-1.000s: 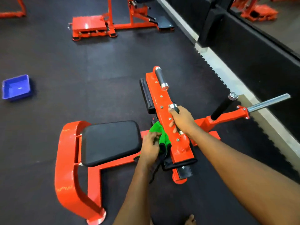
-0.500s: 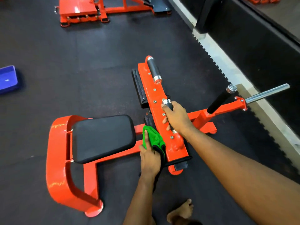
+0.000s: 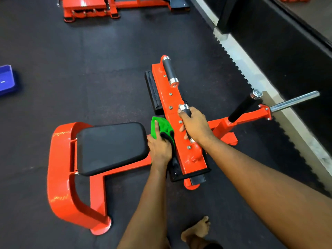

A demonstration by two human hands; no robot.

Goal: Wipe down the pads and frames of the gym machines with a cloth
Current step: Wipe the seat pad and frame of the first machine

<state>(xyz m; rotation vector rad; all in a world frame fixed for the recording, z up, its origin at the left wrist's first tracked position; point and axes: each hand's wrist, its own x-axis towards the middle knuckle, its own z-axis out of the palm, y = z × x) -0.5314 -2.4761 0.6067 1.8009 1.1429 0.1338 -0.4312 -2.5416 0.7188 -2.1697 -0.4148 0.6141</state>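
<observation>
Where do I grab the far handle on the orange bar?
I'd take the far handle on its black sleeve, mid-length, between the orange bend and the chrome cap. Come from the right, fingers wrapping over, as the right hand grips the near handle. It lies along the bar, close above it, and the left hand with the cloth is at the bar's left side.

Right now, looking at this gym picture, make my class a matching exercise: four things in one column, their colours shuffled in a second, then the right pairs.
Things:
1. cloth
2. seat pad
3. machine frame
4. floor bin

Colours:
A. blue
B. orange
C. green
D. black

Pairs: 1-C; 2-D; 3-B; 4-A
</observation>
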